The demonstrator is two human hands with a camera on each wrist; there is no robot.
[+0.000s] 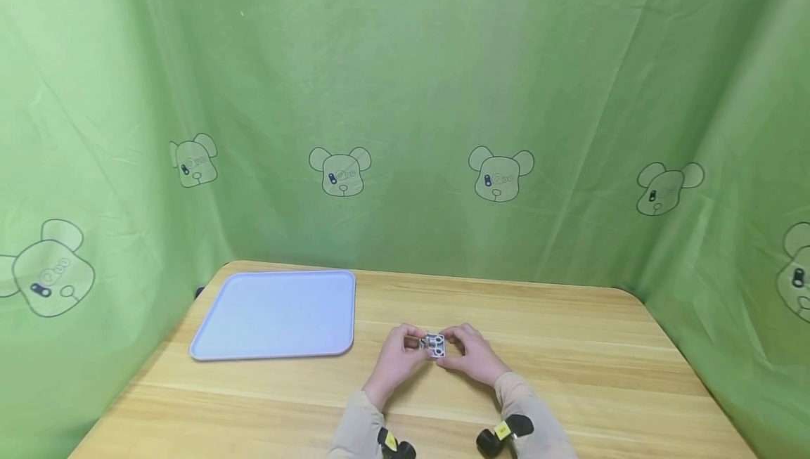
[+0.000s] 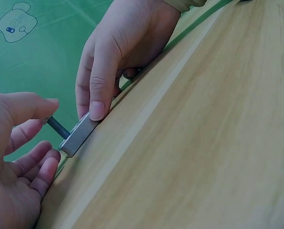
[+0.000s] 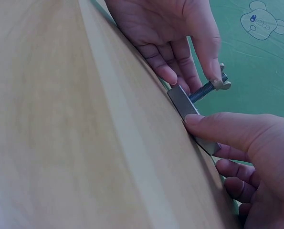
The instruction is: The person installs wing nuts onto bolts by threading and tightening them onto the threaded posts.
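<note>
Possibly the metal block [image 3: 182, 102], at about three o'clock from the tray [image 1: 278, 315], twists askew if the right hand [image 1: 471, 355], gripping its edges, slackens while the left hand [image 1: 399, 353], pinching the wing nut [image 3: 221, 85], turns it.

Pale blue tray [image 1: 278, 315] lies flat at left on wood-grain bench [image 1: 569, 332]. Green curtain [image 1: 411, 79], printed with bear heads [image 1: 501, 174], stands behind and along both sides.
</note>
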